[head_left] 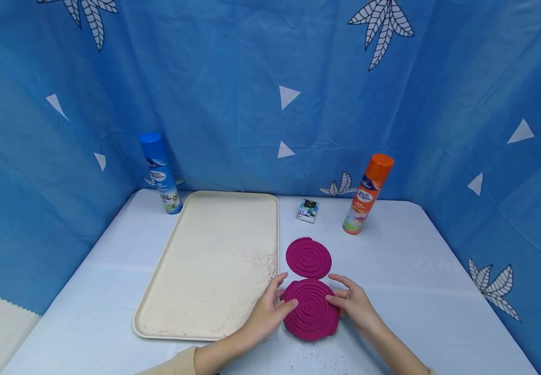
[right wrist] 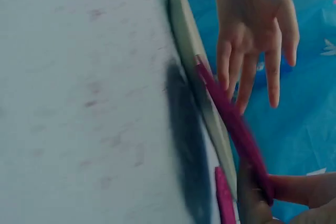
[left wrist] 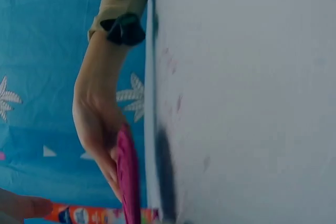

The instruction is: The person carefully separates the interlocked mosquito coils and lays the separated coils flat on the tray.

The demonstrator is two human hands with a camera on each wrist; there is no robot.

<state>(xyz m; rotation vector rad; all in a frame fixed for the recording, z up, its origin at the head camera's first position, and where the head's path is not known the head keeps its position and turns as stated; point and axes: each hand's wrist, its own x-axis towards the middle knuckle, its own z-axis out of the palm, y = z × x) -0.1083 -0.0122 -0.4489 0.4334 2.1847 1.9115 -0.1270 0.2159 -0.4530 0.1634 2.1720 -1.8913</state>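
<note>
A magenta spiral disc (head_left: 311, 312), coiled like a rope of clay, is held just above the table near its front. My right hand (head_left: 352, 302) pinches its right edge, thumb on top and fingers beneath. My left hand (head_left: 270, 307) is at the disc's left side with fingers extended; in the right wrist view that hand (right wrist: 252, 40) looks spread, and whether it touches the disc I cannot tell. Seen edge-on in the left wrist view, the disc (left wrist: 128, 177) is apart from the table. A smaller magenta coil (head_left: 309, 259) lies flat just beyond it.
A cream tray (head_left: 214, 260) with pinkish specks lies to the left. Behind it stands a blue spray can (head_left: 161, 174). A small box (head_left: 307, 210) and an orange-capped spray can (head_left: 367, 195) are at the back right. Blue curtains (head_left: 233, 104) enclose the table (head_left: 401, 281).
</note>
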